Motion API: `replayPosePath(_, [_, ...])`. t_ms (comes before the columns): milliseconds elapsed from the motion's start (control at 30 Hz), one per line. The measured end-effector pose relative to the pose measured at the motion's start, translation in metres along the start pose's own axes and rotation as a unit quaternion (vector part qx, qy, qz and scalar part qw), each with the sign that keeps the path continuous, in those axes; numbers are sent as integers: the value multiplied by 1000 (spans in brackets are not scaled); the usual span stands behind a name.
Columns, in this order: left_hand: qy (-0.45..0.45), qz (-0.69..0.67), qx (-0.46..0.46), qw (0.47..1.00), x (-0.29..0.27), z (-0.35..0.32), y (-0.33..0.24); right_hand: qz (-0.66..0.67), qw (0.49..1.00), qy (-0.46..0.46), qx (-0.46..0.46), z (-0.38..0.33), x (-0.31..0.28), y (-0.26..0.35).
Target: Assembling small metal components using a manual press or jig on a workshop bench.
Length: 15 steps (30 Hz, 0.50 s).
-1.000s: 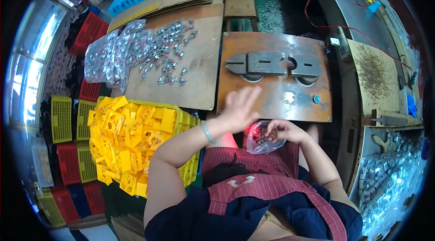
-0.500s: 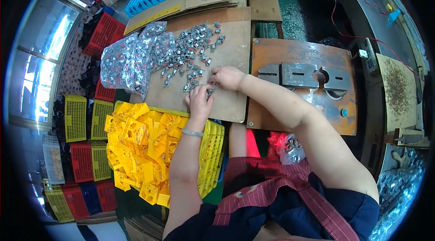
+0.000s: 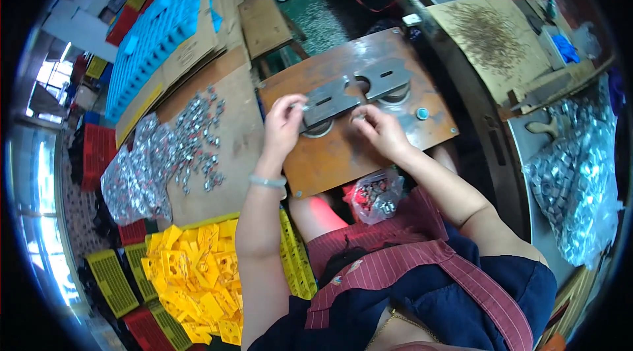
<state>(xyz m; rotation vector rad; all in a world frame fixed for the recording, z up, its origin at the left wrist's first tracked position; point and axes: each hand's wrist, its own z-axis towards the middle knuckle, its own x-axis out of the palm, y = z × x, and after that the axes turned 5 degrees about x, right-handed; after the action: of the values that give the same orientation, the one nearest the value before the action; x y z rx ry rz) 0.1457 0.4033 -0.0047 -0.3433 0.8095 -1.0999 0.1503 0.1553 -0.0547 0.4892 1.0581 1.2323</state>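
On the brown wooden board (image 3: 330, 153), both hands meet a grey metal plate (image 3: 346, 92) with round holes. Left hand (image 3: 285, 125), fingers curled, pinches the plate's left end; right hand (image 3: 379, 128), fingers bent, presses near its lower edge, though whether it grips a small part cannot be told. Loose silver fittings (image 3: 191, 140) lie on the bench at left, yellow plastic pieces (image 3: 198, 278) below them. A clear bag of parts (image 3: 374, 194) rests on the lap.

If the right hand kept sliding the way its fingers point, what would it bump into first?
Probably the grey metal plate on the brown board. The right hand points up-left toward it, fingers at its lower edge. Whether they already touch is unclear.
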Motion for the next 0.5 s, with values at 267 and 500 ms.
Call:
replayPosePath(267, [136, 206, 2, 969, 81, 85, 42, -136, 986, -53, -79, 38, 4, -26])
replayPosePath(500, [175, 67, -135, 973, 72, 89, 58, -11, 1000, -25, -13, 27, 1, -15])
